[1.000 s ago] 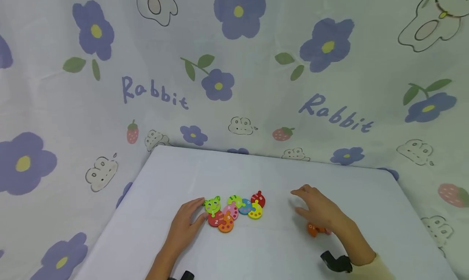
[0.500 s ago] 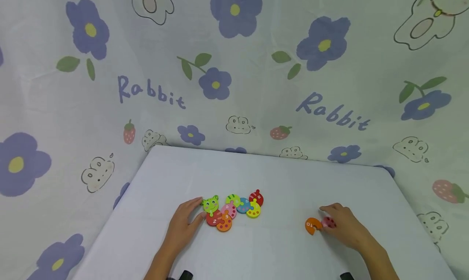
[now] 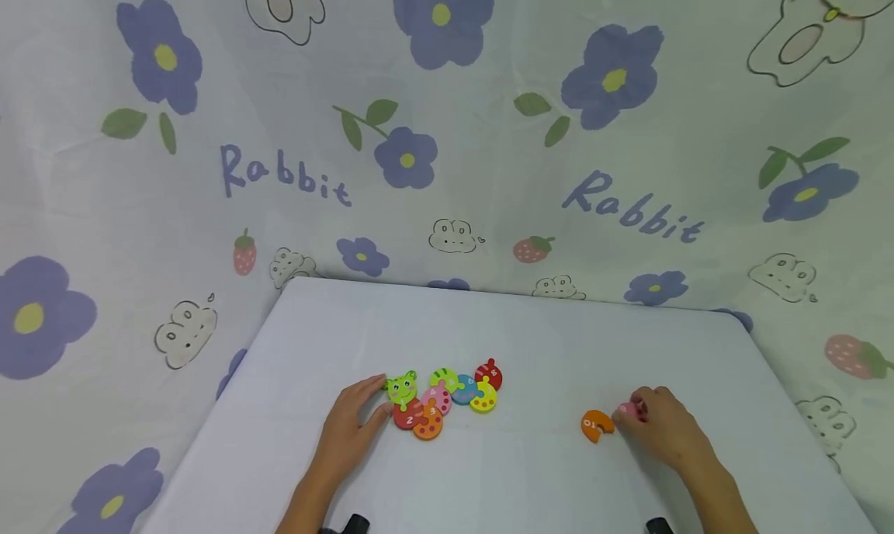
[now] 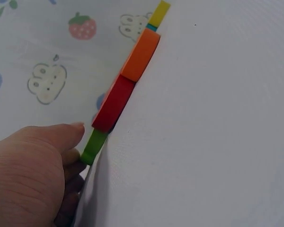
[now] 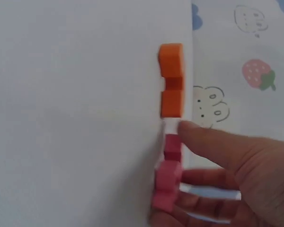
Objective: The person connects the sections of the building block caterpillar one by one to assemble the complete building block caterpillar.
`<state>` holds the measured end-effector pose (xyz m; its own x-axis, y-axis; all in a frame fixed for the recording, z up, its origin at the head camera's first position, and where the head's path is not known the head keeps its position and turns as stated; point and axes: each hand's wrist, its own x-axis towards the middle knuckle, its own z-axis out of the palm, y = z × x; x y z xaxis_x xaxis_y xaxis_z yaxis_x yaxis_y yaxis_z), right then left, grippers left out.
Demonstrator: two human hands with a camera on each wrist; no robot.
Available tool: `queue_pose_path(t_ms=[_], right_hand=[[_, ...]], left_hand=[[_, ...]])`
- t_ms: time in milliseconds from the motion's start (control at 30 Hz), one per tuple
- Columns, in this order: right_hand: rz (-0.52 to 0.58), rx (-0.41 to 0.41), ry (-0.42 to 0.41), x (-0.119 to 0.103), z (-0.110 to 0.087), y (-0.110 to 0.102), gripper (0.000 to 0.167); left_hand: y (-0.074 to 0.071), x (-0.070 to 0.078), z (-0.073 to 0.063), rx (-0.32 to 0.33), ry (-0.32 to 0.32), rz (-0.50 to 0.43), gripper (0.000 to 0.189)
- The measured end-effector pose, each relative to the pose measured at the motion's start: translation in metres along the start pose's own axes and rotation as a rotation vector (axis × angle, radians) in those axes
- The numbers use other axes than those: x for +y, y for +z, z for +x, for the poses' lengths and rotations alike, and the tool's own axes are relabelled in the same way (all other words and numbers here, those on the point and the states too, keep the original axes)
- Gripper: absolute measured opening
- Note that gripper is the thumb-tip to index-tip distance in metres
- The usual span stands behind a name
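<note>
A jointed caterpillar puzzle of numbered, coloured round pieces lies on the white table. Its green smiling head piece (image 3: 401,391) is at the left end, joined to a red piece (image 3: 407,415) marked 2. My left hand (image 3: 349,429) rests beside the head, forefinger and thumb touching its left side. Over on the right, my right hand (image 3: 667,433) pinches a pink puzzle piece (image 3: 626,410), partly covered by the fingers. In the right wrist view the pink piece (image 5: 168,177) shows edge-on against the fingers. Just left of it lies a loose orange puzzle piece (image 3: 594,425) with a notch.
The joined chain runs right through an orange piece (image 3: 427,424), a blue piece (image 3: 464,390) and a yellow piece (image 3: 484,397) to a dark red piece (image 3: 489,376). Behind the white table (image 3: 531,332) hangs a flower-printed cloth (image 3: 489,169).
My right hand has drawn back and down to the right, onto the pink piece, uncovering the orange one. The pink piece has turned in its fingers. My left hand has stayed by the head.
</note>
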<state>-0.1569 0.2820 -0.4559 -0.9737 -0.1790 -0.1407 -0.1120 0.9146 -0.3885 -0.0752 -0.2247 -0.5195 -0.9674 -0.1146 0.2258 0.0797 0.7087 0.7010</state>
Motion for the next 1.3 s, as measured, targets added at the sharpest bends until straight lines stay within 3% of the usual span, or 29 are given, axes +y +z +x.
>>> queue_pose_path(t_ms=[233,500,733,1100,1300], right_hand=[[0.007,-0.095,-0.091,0.000,0.000,0.002,0.057],[0.059,-0.017,-0.146,-0.012,0.007,-0.001,0.054],[0.117,-0.001,-0.247,-0.052,0.031,0.000,0.054],[0.044,-0.064,-0.428,-0.122,0.080,0.020,0.054],[0.025,-0.115,-0.466,-0.147,0.098,0.028,0.054]], left_hand=[[-0.001,0.000,0.000,-0.003,-0.005,0.004,0.054],[-0.002,0.003,0.003,-0.010,0.006,0.022,0.054],[-0.002,0.005,0.001,-0.016,-0.017,0.030,0.055],[0.000,0.007,0.000,-0.009,-0.011,0.025,0.053],[-0.001,0.007,0.000,-0.012,-0.027,0.025,0.053]])
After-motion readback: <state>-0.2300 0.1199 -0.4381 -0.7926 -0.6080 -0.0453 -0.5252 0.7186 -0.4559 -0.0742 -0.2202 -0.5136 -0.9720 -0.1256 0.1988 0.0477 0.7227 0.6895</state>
